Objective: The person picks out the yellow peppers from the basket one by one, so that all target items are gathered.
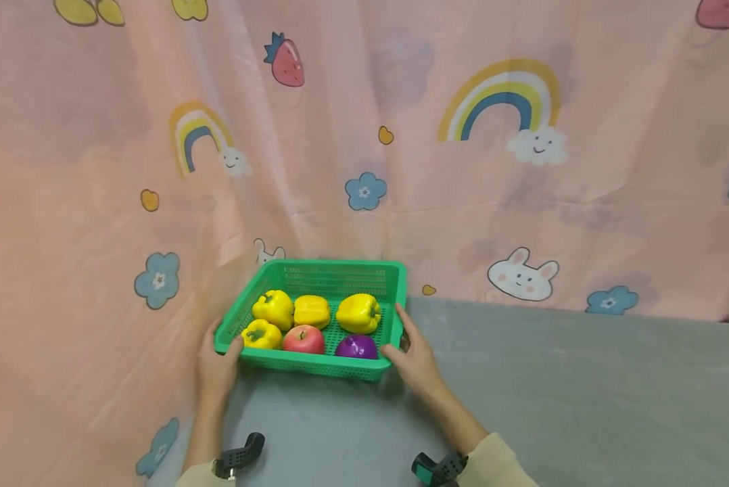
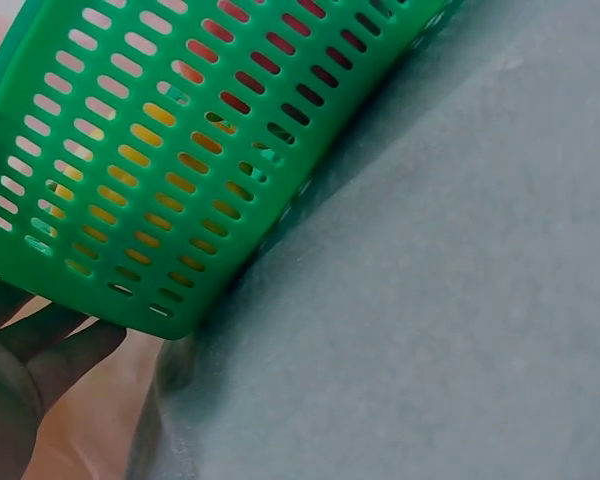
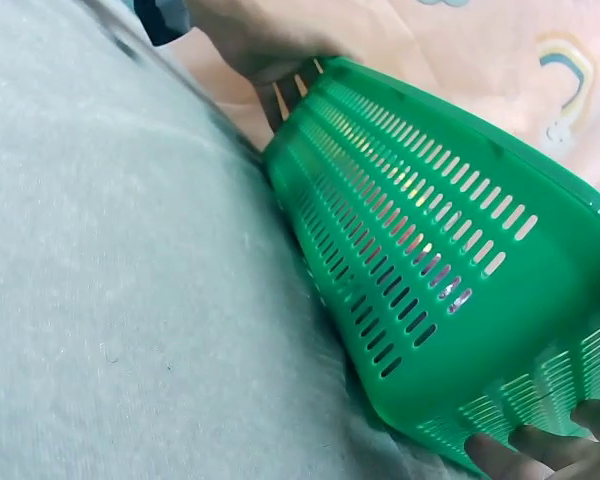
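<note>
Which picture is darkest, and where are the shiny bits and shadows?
Left wrist view: darkest, with the left hand dim and shadow along the green basket's lower edge; head view: small glints on the apple and round purple vegetable; right wrist view: gray surface palest toward the upper left, right hand dark in the corner.

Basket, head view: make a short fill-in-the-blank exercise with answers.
The basket holds ____ yellow peppers.
The red fruit with them is an ____.
The round thing just right of that fruit is ____ in colour.
The left hand and right hand both grip the green ____.
Missing words: four; apple; purple; basket.
</note>
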{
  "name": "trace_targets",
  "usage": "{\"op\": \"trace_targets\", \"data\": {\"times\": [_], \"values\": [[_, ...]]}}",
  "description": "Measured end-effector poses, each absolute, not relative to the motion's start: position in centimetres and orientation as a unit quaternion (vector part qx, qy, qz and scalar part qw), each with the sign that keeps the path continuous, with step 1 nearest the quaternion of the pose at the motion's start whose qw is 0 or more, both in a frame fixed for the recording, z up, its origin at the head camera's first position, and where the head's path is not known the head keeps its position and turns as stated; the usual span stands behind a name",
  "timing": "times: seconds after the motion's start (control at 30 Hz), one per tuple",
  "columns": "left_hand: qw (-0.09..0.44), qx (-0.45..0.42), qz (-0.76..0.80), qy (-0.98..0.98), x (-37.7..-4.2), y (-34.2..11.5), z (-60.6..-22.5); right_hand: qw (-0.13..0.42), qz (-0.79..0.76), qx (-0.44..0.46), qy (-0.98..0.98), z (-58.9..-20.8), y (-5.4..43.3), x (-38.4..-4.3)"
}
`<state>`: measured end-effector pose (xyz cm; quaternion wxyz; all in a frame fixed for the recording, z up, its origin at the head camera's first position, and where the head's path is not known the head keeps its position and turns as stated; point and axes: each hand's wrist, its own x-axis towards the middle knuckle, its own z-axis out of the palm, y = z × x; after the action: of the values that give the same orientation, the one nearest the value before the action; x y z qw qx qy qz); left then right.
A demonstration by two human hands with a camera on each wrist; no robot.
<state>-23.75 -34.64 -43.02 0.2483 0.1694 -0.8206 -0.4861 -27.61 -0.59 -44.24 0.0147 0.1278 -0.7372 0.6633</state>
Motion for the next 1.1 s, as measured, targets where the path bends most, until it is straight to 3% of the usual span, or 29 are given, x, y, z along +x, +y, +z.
{"op": "trace_targets", "data": {"times": [0.7, 1.1], "values": [[0.270, 0.186, -0.485, -0.811, -24.23, -34.14, -42.93, -0.012, 0.699, 0.124, -0.704, -44.02, -0.15, -27.76], [0.246, 0.191, -0.507, -0.804, -23.90, -34.26, -42.23, -0.005, 0.705, 0.118, -0.699, -44.00, -0.15, -27.75]]}}
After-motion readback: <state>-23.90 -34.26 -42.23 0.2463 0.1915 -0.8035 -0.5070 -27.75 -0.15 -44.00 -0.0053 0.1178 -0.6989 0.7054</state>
